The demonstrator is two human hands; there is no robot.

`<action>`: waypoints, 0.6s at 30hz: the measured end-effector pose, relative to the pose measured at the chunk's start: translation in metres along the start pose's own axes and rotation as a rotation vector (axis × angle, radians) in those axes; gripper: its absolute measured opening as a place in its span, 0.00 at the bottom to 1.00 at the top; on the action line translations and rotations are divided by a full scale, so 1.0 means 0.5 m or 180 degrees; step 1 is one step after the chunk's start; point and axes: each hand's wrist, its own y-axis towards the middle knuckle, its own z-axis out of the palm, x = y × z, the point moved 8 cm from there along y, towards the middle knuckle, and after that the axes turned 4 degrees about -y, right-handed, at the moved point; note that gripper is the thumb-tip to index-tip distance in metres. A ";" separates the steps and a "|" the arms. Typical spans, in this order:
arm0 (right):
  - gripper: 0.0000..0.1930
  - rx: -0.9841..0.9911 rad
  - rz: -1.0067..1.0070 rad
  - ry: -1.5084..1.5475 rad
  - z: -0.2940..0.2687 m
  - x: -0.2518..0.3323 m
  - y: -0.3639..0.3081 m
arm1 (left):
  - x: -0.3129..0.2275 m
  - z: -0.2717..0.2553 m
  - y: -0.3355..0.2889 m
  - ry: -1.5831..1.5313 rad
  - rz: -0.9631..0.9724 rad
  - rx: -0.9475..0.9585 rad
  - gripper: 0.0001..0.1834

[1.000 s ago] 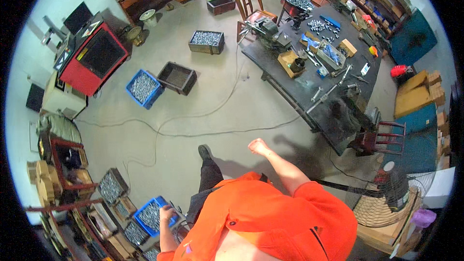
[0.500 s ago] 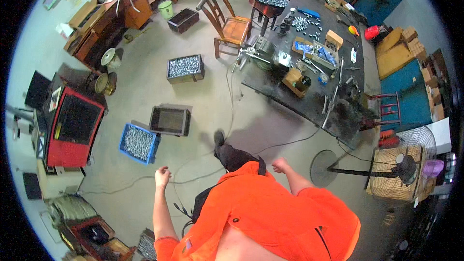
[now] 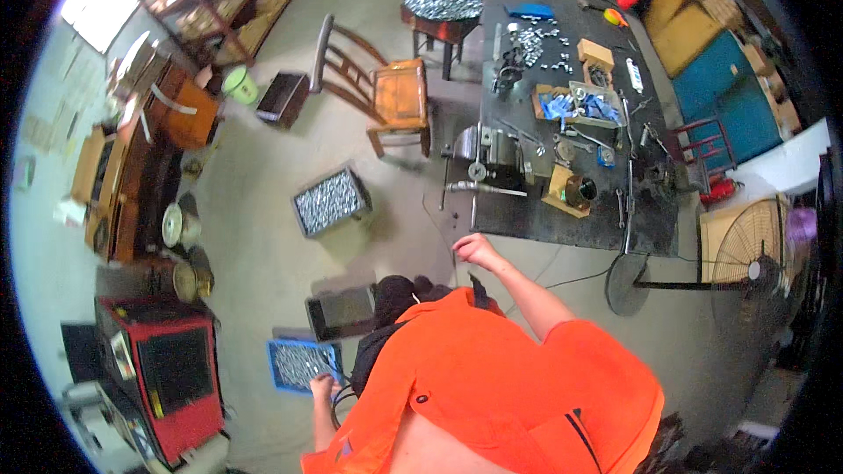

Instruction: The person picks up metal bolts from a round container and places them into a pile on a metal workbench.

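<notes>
Head | left hand [image 3: 325, 385] curled, contents unclear, near filled blue bin [image 3: 273, 367] | right hand [image 3: 477, 250] half-curled, apparently empty | parts [image 3: 530, 46] lie loose on table [image 3: 536, 219]

Blue crate [image 3: 273, 367] on grey floor [image 3: 250, 298]

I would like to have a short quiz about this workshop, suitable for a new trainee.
1. Multiple choice: what is heaped on the stool?
A) Gloves
B) Small metal parts
C) Wooden blocks

2. True or false: in the picture, the fan is to the right of the dark worktable.

3. Fill the gap: in the picture, the person's ____ hand overlaps a corner of the blue bin.

Key: 1. B. 2. True. 3. Left (left hand).
</notes>
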 end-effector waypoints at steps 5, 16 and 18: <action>0.04 -0.0766 -0.0431 -0.0789 0.004 0.143 0.141 | -0.288 0.029 0.167 0.0600 0.0191 0.0771 0.10; 0.10 -0.1911 0.1075 0.0166 -0.034 0.065 0.209 | -1.185 0.414 0.650 0.2003 0.2192 0.1290 0.14; 0.09 -0.2469 0.1158 0.0410 -0.034 0.045 0.195 | -1.295 0.571 0.620 0.1908 0.2166 0.1707 0.14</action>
